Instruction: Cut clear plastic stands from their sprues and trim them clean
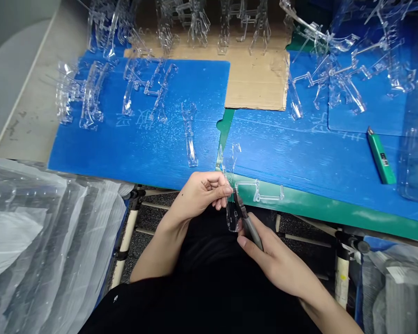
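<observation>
From here I'm seeing the left hand [206,194] curling in loosely, its thumb and forefinger closing in a pinch on a clear plastic piece [233,222], which is standing lengthwise between the two hands. The right hand [266,250] is lying lower and nearer the body, wrapping its fingers round the grey handles of some pliers [251,228] and pointing their tip up toward the pinching fingers; how tightly it is squeezing, I cannot tell. Both forearms are slanting inward. A thin clear frame [261,191] is stretching rightward from the pliers' tip. Beyond the left hand a loose clear part [190,144] is lying on a blue sheet [153,153]; a green knife [381,157] is resting far to the right of both hands.
</observation>
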### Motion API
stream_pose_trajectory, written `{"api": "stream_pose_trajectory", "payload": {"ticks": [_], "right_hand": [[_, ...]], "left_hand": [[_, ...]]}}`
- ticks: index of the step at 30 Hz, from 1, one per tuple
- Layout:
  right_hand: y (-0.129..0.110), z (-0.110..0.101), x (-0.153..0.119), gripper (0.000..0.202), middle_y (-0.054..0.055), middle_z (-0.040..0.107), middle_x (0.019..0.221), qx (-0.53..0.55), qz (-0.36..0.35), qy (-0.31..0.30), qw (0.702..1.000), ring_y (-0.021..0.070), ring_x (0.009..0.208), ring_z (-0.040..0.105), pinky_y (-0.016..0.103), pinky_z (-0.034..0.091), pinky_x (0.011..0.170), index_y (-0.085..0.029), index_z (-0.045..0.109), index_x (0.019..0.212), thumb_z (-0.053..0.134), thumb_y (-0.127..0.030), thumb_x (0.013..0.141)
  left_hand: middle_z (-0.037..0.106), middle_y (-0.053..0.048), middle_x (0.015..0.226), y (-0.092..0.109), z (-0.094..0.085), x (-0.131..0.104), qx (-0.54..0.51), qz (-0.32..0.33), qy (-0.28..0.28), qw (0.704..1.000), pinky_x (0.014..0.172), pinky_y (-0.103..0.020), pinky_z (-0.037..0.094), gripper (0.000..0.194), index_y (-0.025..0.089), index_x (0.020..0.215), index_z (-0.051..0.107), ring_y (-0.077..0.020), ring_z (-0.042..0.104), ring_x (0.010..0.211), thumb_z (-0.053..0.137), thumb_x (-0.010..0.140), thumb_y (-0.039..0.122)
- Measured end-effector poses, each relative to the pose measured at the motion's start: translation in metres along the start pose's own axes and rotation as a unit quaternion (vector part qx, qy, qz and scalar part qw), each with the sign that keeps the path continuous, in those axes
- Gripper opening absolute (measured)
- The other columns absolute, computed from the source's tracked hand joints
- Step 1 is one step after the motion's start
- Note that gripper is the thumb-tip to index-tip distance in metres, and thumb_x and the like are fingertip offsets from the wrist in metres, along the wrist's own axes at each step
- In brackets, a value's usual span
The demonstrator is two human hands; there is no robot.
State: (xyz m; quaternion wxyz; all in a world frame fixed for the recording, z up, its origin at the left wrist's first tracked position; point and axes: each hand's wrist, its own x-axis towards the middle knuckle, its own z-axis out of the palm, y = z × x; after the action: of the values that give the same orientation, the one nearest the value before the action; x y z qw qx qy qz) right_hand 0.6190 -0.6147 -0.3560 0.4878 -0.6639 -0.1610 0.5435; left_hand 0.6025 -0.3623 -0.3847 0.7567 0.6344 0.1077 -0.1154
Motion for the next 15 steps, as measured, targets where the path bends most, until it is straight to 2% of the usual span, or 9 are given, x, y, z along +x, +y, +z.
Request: {"api": "stream_pose_trajectory", "payload": {"ticks": [3, 6, 8, 10, 11, 13, 15], "right_hand": [[0.001, -0.003, -0.002, 0.021, 0.004, 0.061, 0.114, -0.007, -0.01, -0.015, 1.0, 0.0251, 0.106, 0.057, 0.045, 0.046, 0.099, -0.027, 0.053, 0.114, 0.05, -0.048, 0.116], [0.005, -0.004, -0.003, 0.022, 0.002, 0.059, 0.106, 0.01, -0.02, -0.015, 1.0, 0.0215, 0.094, 0.055, 0.04, 0.048, 0.088, -0.027, 0.054, 0.113, 0.049, -0.048, 0.117], [0.009, -0.006, 0.0, 0.026, 0.0, 0.054, 0.095, 0.057, -0.024, -0.01, 0.998, 0.0179, 0.081, 0.05, 0.035, 0.047, 0.076, -0.026, 0.053, 0.109, 0.049, -0.05, 0.117], [0.012, -0.01, 0.005, 0.029, -0.003, 0.048, 0.085, 0.151, -0.025, -0.01, 0.988, 0.0148, 0.071, 0.044, 0.031, 0.043, 0.066, -0.025, 0.053, 0.105, 0.055, -0.052, 0.115], [0.013, -0.012, 0.009, 0.03, -0.005, 0.045, 0.081, 0.223, -0.026, -0.015, 0.974, 0.013, 0.067, 0.04, 0.028, 0.039, 0.061, -0.024, 0.052, 0.103, 0.062, -0.051, 0.112], [0.014, -0.019, 0.019, 0.033, -0.007, 0.04, 0.076, 0.372, -0.028, -0.034, 0.927, 0.0094, 0.061, 0.031, 0.024, 0.029, 0.054, -0.023, 0.051, 0.099, 0.074, -0.046, 0.105], [0.014, -0.027, 0.027, 0.034, -0.009, 0.037, 0.074, 0.469, -0.035, -0.049, 0.881, 0.0073, 0.059, 0.023, 0.021, 0.02, 0.052, -0.023, 0.049, 0.096, 0.079, -0.039, 0.1]], "left_hand": [[0.072, -0.003, 0.065, 0.001, 0.003, 0.001, -0.008, -0.005, -0.004, 1.0, 0.051, -0.019, 0.05, 0.037, 0.016, 0.079, 0.071, -0.0107, 0.064, 0.052, 0.09, 0.094, 0.044], [0.072, -0.002, 0.064, 0.004, 0.006, 0.002, -0.009, -0.013, -0.006, 1.0, 0.049, -0.018, 0.047, 0.037, 0.016, 0.078, 0.071, -0.0098, 0.062, 0.05, 0.091, 0.093, 0.043], [0.071, -0.002, 0.063, 0.009, 0.009, 0.008, -0.001, -0.019, -0.009, 1.0, 0.048, -0.018, 0.046, 0.039, 0.016, 0.078, 0.071, -0.0097, 0.061, 0.049, 0.092, 0.091, 0.045], [0.07, -0.003, 0.062, 0.016, 0.012, 0.019, 0.012, -0.023, -0.013, 1.0, 0.047, -0.018, 0.044, 0.044, 0.016, 0.075, 0.069, -0.0092, 0.059, 0.049, 0.092, 0.091, 0.049], [0.07, -0.003, 0.061, 0.021, 0.015, 0.028, 0.02, -0.025, -0.016, 0.999, 0.047, -0.018, 0.043, 0.047, 0.015, 0.072, 0.068, -0.009, 0.059, 0.049, 0.092, 0.09, 0.052], [0.069, -0.004, 0.059, 0.032, 0.021, 0.051, 0.048, -0.038, -0.025, 0.998, 0.046, -0.018, 0.042, 0.053, 0.015, 0.069, 0.066, -0.0095, 0.058, 0.048, 0.093, 0.087, 0.057], [0.069, -0.006, 0.058, 0.043, 0.027, 0.076, 0.104, -0.072, -0.046, 0.991, 0.044, -0.02, 0.042, 0.056, 0.015, 0.066, 0.066, -0.0113, 0.059, 0.046, 0.092, 0.087, 0.059]]}}
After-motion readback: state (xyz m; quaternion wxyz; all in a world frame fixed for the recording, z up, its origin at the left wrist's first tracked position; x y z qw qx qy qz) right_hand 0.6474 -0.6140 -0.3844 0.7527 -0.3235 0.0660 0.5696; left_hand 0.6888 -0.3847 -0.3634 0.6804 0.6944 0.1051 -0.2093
